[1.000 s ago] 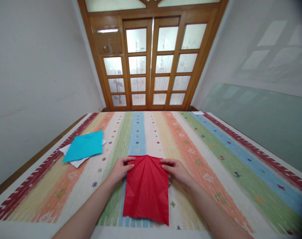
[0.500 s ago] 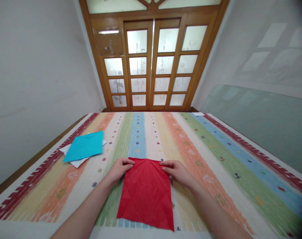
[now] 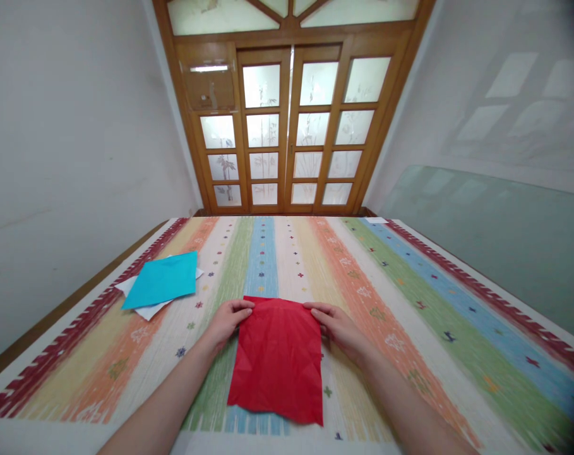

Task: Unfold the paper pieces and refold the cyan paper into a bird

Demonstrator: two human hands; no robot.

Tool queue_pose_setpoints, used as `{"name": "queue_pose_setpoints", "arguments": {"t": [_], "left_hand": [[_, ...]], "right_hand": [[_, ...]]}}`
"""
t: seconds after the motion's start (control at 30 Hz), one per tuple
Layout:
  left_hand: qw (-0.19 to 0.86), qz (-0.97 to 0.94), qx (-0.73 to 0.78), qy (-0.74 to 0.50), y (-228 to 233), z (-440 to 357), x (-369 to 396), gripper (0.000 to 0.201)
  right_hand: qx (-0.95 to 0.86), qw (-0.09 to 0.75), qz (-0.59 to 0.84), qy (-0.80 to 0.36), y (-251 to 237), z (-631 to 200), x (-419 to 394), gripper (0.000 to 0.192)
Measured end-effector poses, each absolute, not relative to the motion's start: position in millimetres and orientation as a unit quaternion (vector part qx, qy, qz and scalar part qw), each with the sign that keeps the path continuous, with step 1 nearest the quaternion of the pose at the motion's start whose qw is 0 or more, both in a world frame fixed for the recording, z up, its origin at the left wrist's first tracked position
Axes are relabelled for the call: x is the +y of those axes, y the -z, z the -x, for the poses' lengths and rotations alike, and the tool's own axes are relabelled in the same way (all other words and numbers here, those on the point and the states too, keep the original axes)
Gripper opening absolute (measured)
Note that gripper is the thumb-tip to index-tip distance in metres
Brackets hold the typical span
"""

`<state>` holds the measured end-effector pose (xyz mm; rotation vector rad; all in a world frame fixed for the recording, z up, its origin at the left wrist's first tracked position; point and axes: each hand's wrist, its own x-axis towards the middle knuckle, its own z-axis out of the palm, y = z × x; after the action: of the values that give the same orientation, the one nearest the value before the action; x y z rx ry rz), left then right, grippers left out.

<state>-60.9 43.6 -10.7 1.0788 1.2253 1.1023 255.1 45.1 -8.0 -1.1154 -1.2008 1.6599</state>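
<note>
A creased red sheet of paper hangs between my two hands, close to the near edge of the table. My left hand pinches its upper left corner between thumb and fingers. At the upper right corner, my right hand grips the sheet the same way. The sheet's top edge is held up, and its lower edge curls unevenly toward me. Whether the lower part touches the cloth, I cannot tell.
The table wears a striped, patterned cloth. To the left lies a blue sheet on top of white paper. A small white item sits at the far edge. Wooden glass-paned doors stand beyond.
The red sheet's lower edge has drawn up a little and curls more, and the folds at its top have flattened somewhat. Both hands keep their grip in nearly the same place.
</note>
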Motion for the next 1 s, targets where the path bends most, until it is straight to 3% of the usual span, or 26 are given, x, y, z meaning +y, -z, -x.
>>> {"name": "queue_pose_setpoints", "arguments": {"t": [0.27,0.4,0.77,1.0], "left_hand": [[0.553,-0.438,0.507,-0.495,16,55,44,0.038],[0.572,-0.435,0.501,-0.482,13,58,43,0.046],[0.573,-0.445,0.515,-0.456,9,65,45,0.035],[0.591,-0.439,0.495,-0.461,10,69,47,0.040]], "right_hand": [[-0.478,0.413,0.361,-0.686,7,-249,43,0.054],[-0.485,0.400,0.409,-0.662,8,-249,44,0.051],[-0.551,0.376,0.480,-0.569,7,-255,50,0.033],[-0.540,0.400,0.476,-0.567,13,-253,52,0.037]]}}
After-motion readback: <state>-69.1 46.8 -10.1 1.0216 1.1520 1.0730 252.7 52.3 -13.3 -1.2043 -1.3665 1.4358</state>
